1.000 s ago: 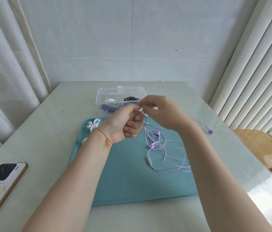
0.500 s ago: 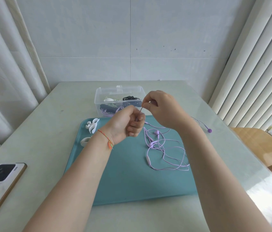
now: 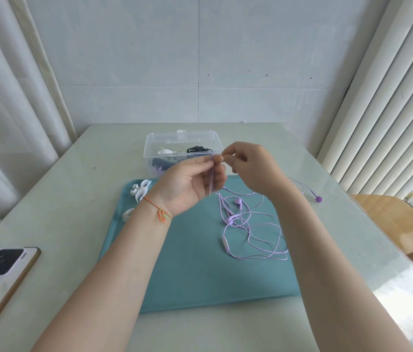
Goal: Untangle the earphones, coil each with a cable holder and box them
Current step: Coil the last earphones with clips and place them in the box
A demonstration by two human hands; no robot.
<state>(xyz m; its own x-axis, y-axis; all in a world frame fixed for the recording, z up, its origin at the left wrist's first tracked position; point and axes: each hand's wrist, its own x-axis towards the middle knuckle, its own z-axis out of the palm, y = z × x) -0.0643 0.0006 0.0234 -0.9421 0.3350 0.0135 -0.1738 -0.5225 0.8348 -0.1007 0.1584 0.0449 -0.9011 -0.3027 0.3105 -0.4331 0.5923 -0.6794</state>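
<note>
Purple earphones lie in loose loops on the right half of a teal mat. Their cable runs up to both hands, which are raised above the mat's far edge. My left hand, palm turned toward me, has the cable wound over its fingers with the plug end hanging down. My right hand pinches the same cable just beside the left fingertips. A clear plastic box behind the hands holds coiled black, white and purple earphones. White cable holders lie at the mat's far left corner.
A phone lies face down at the table's left edge. One purple cable end with a round tip trails off the mat to the right. Curtains hang on the left, vertical blinds on the right, and a wooden seat stands beside the table.
My left hand has turned from a closed fist to palm up with fingers loosened, the cable now over its fingers. The right hand stays pinched on the cable close by.
</note>
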